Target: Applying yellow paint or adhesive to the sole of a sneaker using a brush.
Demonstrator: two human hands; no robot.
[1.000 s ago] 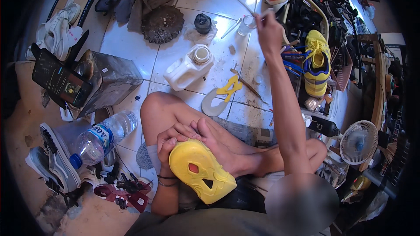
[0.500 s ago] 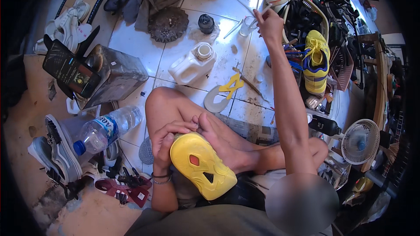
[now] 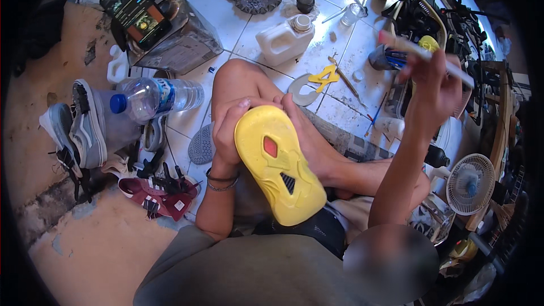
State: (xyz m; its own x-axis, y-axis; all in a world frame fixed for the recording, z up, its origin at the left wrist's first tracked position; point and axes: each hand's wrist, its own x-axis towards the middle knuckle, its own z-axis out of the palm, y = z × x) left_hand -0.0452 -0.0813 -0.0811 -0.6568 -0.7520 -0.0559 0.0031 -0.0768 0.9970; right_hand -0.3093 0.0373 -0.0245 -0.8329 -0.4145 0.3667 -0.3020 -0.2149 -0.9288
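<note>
My left hand (image 3: 232, 127) grips a yellow shoe sole (image 3: 273, 167) with red and black openings, resting against my bare foot (image 3: 294, 124) over my lap. My right hand (image 3: 435, 85) is raised at the right, closed on a pale, thin stick-like tool (image 3: 413, 45) with a pinkish end, blurred by motion; it looks like a brush. Behind the sole lie a yellow cutout piece (image 3: 324, 77) and a grey sole-shaped piece (image 3: 297, 93). Farther back stand a white jug (image 3: 283, 45) and a small clear cup (image 3: 350, 18).
At left are a phone (image 3: 136, 8) on a metal box (image 3: 187, 45), a large water bottle (image 3: 156, 100), grey shoes (image 3: 88, 130) and maroon shoes (image 3: 150, 195). At right are a small fan (image 3: 470, 184) and a basket of dark items (image 3: 416, 17). A dark scalloped dish (image 3: 258, 1) lies at back.
My right hand has come back from beside the clear cup toward me, carrying the stick-like tool. The sole sits higher in view, and the whole scene has shifted as my head moved.
</note>
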